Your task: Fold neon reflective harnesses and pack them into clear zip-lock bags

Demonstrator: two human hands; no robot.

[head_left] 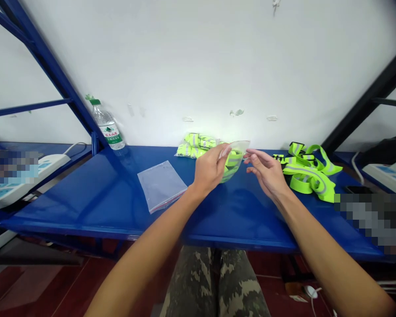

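My left hand (211, 168) is closed on a clear zip bag (240, 149), gripping it near its upper left. Folded inside the bag is a neon yellow-green reflective strap (230, 169), partly hidden behind my fingers. My right hand (266, 171) is at the bag's right edge, its fingers bent and apart; whether a fingertip touches the plastic is hard to tell. Several loose reflective straps (312, 169) with black buckles lie in a heap to the right of that hand. Flat bags (163, 185) rest on the blue table (119, 193), left of my left hand.
Packed bags of reflective straps (198, 143) lie against the wall behind my left hand. A water bottle (109, 125) with a green cap stands at the back left. White power strips (26, 180) sit beyond the left frame, and a dark object (358, 189) lies at right.
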